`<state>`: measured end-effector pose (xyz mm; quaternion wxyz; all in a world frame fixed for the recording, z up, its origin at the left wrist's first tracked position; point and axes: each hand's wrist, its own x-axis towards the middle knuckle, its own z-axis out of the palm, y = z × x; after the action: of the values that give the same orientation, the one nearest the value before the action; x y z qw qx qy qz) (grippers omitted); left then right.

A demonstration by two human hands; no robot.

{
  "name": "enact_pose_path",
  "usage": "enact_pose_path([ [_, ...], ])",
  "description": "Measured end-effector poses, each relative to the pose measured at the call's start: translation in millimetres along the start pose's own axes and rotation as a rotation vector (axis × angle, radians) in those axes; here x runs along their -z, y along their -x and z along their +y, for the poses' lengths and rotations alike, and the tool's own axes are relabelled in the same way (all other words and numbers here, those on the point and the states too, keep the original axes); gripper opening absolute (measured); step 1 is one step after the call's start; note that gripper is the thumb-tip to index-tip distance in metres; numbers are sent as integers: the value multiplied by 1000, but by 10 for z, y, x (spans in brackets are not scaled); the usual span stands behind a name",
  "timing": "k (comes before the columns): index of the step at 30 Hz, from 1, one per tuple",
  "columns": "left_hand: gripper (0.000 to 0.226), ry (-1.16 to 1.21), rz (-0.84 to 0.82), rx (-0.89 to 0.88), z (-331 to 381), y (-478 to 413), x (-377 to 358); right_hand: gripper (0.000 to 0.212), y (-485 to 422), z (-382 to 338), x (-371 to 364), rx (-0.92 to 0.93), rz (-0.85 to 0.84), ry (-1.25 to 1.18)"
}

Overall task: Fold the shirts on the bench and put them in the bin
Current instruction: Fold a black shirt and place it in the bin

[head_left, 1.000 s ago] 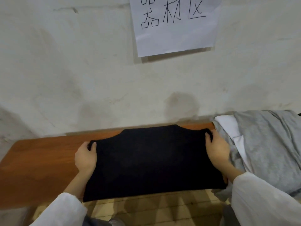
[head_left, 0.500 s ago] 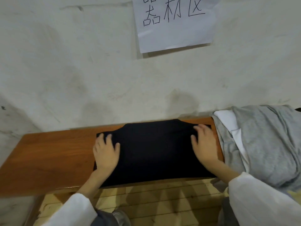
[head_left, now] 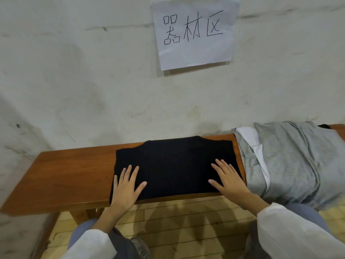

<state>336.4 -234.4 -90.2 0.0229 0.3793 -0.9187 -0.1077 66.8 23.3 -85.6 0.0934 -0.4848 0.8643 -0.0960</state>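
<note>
Pale, scuffed wall (head_left: 93, 81) fills most of your view, and along its foot runs the brown wooden worktop (head_left: 65, 174), with plank floor (head_left: 186, 230) below its near edge. On the right end of that worktop sits a loose heap of grey shirts (head_left: 289, 161) with a white garment (head_left: 250, 137) tucked into it, none of it folded yet by the look of it. Just beside the heap, at the middle, lies the black shirt (head_left: 173, 165), partly folded into a flat block whose near edge reaches the front lip. A handwritten paper sign (head_left: 194, 32) hangs on the wall above. Your left hand (head_left: 125, 189) and right hand (head_left: 229, 182) both lie palm down on the black shirt, fingers straight and spread, gripping nothing; you seem to be smoothing it. Mind the lip: if you press while drawing towards yourself, the cloth could slide off onto the floor and open up. Your right hand works close to the grey heap, so a wide sweep or the next fold could snag it and drag it along. No bin is in view, so a loose fold may come undone on the way there.
</note>
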Motion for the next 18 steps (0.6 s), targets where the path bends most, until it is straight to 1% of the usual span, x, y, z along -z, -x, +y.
enact_pose_path([
  [1, 100, 9, -4, -54, -51, 51, 13, 98, 94, 8, -17, 39, 38, -6],
  [3, 101, 14, -15, -153, -171, 155, 14, 69, 263, 56, -75, 87, 117, -15],
  [4, 97, 10, -33, -190, -223, 206, 18, 57, 329, 83, -109, 102, 146, 1],
  [5, 91, -1, -60, -221, -277, 239, 14, 52, 361, 104, -128, 103, 169, 12],
  [7, 81, -43, -91, -269, -365, 289, 5, 50, 392, 137, -141, 67, 192, -21],
  [8, 76, -48, -81, -282, -395, 306, 6, 47, 402, 142, -138, 49, 194, -44],
  [12, 63, 2, 26, -270, -447, 370, 4, 36, 439, 147, -113, 28, 186, -63],
  [14, 55, -6, 115, -287, -465, 417, -59, 30, 453, 131, -71, 11, 190, -83],
  [16, 52, 30, 182, -246, -461, 463, -97, 32, 453, 133, -14, -30, 178, -105],
  [18, 53, 72, 197, -180, -441, 470, -87, 45, 456, 131, 50, -56, 116, -78],
])
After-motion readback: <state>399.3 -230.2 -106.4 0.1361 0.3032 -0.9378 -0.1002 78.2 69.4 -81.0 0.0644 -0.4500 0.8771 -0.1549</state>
